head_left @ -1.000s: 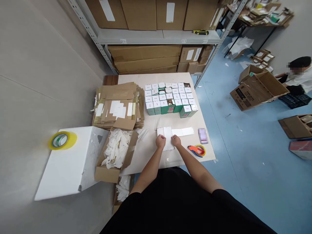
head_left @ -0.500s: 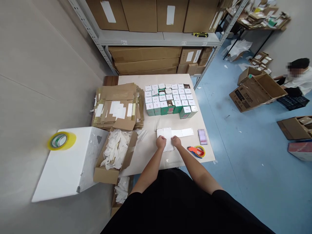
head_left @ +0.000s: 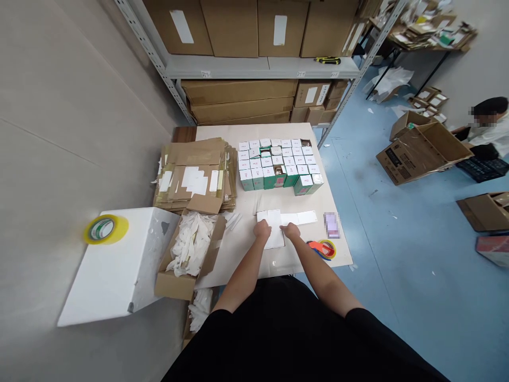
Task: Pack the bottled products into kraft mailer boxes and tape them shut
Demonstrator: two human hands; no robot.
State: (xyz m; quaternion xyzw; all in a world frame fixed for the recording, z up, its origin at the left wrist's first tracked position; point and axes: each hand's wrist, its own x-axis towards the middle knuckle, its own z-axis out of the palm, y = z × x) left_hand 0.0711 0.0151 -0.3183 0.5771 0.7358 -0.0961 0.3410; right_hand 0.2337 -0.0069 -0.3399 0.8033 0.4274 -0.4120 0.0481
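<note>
A white panelled sheet [head_left: 275,239], which looks like paper or thin card, lies on the table between my hands. My left hand [head_left: 262,229] is closed at its left side, thumb and forefinger against it. At the sheet's right edge, my right hand [head_left: 291,231] is curled with its fingertips touching it. A strip of white panels [head_left: 306,217] extends to the right beyond the sheet. Behind are rows of white-topped green boxes [head_left: 270,178], a few with open tops. An orange-handled tape dispenser [head_left: 321,248] with yellow tape sits right of my right hand.
Flattened cartons [head_left: 194,154] are piled at the table's left. A carton of white crumpled material [head_left: 193,241] stands nearer me, beside a white block [head_left: 107,276] bearing a tape roll [head_left: 101,229]. Shelving [head_left: 258,66] rises behind. A person [head_left: 491,124] works near cartons at far right.
My fingers have shifted slightly on the white sheet, with the forefingers now reaching further inward. The whole view has moved a little; the boxes stay in place.
</note>
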